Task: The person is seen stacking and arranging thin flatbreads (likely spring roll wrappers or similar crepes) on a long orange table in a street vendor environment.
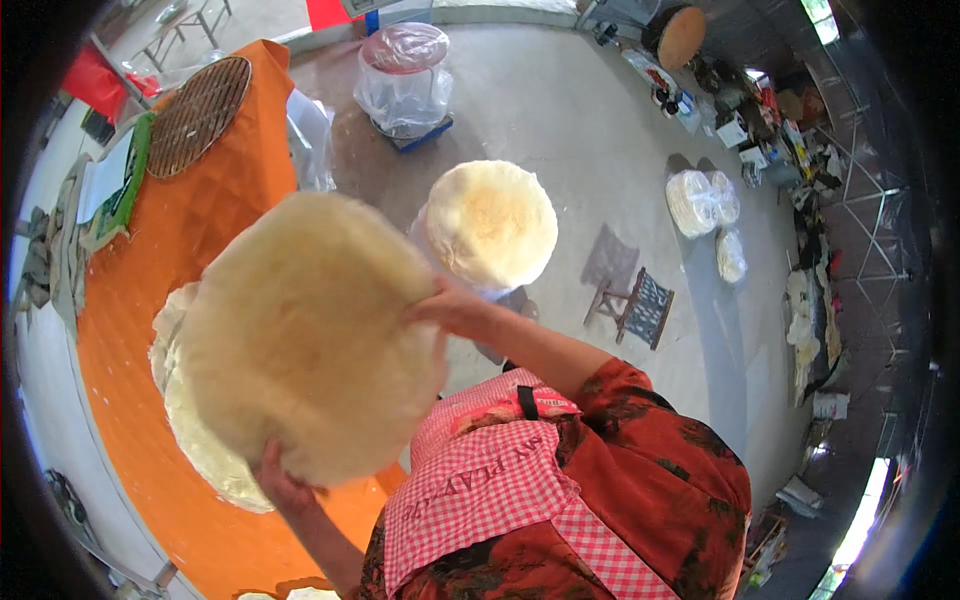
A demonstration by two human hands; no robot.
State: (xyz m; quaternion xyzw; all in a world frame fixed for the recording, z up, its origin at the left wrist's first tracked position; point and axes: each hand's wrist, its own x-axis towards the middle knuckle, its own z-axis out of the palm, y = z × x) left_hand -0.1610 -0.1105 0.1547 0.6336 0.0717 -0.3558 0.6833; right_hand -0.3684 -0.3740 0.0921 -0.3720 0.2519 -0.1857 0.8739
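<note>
A large round flatbread [315, 330], pale and slightly browned in the middle, is held up before me, a little blurred. My right hand [446, 306] grips its right edge. At its lower edge is my left hand [283, 480], thumb showing on top and the other fingers partly hidden. Beneath it, a pile of similar pale flatbreads [217, 461] rests on the orange-covered table [124, 330], mostly hidden by the held one. Beyond my right hand stands another round stack of flatbreads [495, 221], with clear plastic around its lower part.
A round slatted rack [199, 116] lies at the table's far end beside a green-edged bag [124, 187]. On the floor stand a plastic-covered stool [405, 79], a small folding stool [645, 309] and wrapped bundles [691, 202]. Clutter lines the right wall.
</note>
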